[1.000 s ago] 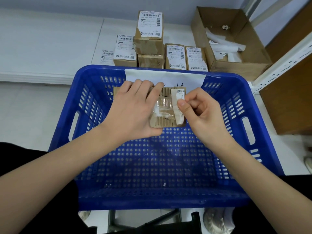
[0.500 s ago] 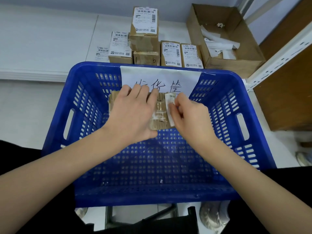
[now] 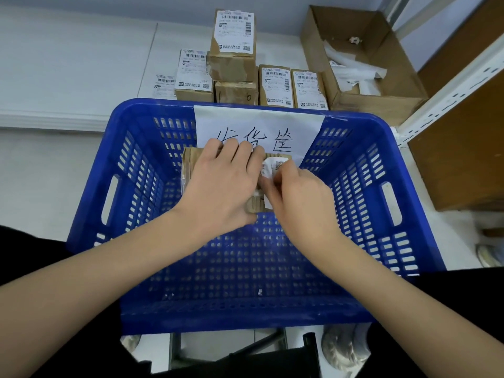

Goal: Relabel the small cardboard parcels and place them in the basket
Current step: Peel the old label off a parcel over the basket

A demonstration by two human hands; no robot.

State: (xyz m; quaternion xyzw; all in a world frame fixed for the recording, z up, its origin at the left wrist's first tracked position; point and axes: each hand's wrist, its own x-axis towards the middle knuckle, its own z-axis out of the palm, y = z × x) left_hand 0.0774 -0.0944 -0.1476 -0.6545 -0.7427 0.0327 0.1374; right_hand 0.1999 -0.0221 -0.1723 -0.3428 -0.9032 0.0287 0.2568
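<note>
A small cardboard parcel [image 3: 191, 165] is held over the far part of the blue plastic basket [image 3: 368, 203]. My left hand [image 3: 218, 186] lies across its top with the fingers curled over the far edge and covers most of it. My right hand [image 3: 297, 195] pinches a white label [image 3: 274, 165] that is partly peeled from the parcel's right side. A white paper sign [image 3: 259, 126] with handwritten characters hangs on the basket's far wall.
Several labelled cardboard parcels [image 3: 234, 45] stand stacked on the white surface behind the basket. An open brown carton [image 3: 362, 58] with crumpled white paper scraps sits at the back right. A white shelf upright [image 3: 447, 88] and brown panels rise on the right.
Both hands and the parcel have sunk lower toward the basket's far wall. My right hand has closed in against the left while still pinching the label. The paper sign's writing has come into view.
</note>
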